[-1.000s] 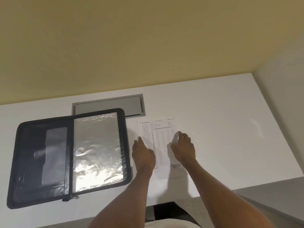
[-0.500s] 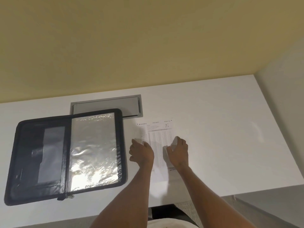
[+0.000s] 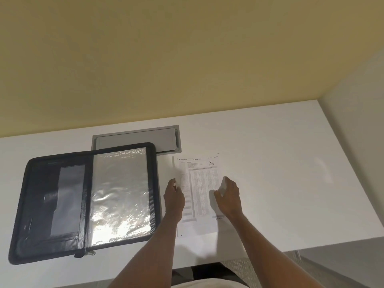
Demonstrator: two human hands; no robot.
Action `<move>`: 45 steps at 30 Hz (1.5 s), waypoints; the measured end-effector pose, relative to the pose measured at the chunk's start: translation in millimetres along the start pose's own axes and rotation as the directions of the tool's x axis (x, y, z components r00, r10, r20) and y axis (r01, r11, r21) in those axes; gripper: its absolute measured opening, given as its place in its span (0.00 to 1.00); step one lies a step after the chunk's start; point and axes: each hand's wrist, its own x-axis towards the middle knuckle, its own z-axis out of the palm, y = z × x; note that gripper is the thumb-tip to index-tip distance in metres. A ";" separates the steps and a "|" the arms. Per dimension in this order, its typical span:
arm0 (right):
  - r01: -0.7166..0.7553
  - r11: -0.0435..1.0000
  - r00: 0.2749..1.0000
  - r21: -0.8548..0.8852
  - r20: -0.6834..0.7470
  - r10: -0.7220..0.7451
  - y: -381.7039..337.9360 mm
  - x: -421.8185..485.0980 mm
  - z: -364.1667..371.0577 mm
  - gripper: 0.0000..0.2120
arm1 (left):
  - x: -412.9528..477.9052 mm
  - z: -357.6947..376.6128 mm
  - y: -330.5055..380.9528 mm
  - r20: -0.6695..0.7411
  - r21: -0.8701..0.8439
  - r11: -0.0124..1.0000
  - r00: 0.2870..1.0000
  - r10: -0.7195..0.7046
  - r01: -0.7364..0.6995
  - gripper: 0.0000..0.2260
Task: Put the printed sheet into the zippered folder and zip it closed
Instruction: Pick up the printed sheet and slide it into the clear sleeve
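Note:
The printed sheet [image 3: 200, 183] lies on the white desk, right of the folder. My left hand [image 3: 174, 197] grips its left edge, which curls up off the desk. My right hand [image 3: 228, 195] pinches its right edge, also lifted a little. The black zippered folder [image 3: 83, 201] lies open and flat at the left. Its right half holds a shiny clear plastic sleeve [image 3: 120, 194]. Its left half has dark pockets. The zipper pull [image 3: 89, 254] rests at the folder's near edge.
A grey cable hatch [image 3: 137, 139] is set into the white desk [image 3: 280, 183] behind the folder, partly covered by the folder's far corner. A yellow wall runs along the back. A pale wall bounds the desk on the right. The desk's front edge is near my body.
Both hands went from lying flat on the sheet to gripping its two side edges, and those edges have lifted off the desk.

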 end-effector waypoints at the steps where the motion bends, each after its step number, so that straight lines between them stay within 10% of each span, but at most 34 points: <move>1: 0.009 1.000 1.000 0.003 0.004 -0.009 -0.1 0.9 -1.5 0.24 | -0.7 -5.8 -1.7 0.034 -0.062 0.998 0.999 -0.005 0.007 0.13; 7: -0.009 0.961 0.999 0.275 -0.029 0.018 -9.3 5.8 -28.0 0.29 | 2.9 -41.4 1.1 0.289 -0.391 0.895 0.952 -0.102 0.215 0.14; 10: -0.032 0.864 0.977 0.503 0.199 -0.080 -22.8 -0.5 -53.3 0.28 | 5.1 -57.3 8.0 0.394 -0.428 0.866 0.916 -0.077 0.257 0.16; 14: -0.101 0.833 0.872 0.544 0.452 -0.189 -43.1 -7.5 -74.2 0.23 | 3.4 -75.5 20.1 0.486 -0.462 0.860 0.873 0.041 0.217 0.15; 21: -0.118 0.772 0.875 0.624 0.433 -0.217 -51.8 -12.5 -78.8 0.20 | -1.1 -83.5 49.5 0.648 -0.389 0.917 0.734 0.204 0.089 0.21; 30: 0.100 0.790 0.977 0.605 0.091 -0.194 -49.3 -25.0 -64.4 0.10 | -23.0 -72.3 61.6 0.441 -0.381 0.907 0.828 0.347 -0.177 0.12; 45: -0.011 0.682 0.982 0.731 0.136 -0.129 -31.8 -38.2 -51.0 0.13 | -37.5 -52.5 27.9 0.307 -0.401 0.891 0.885 0.350 -0.213 0.14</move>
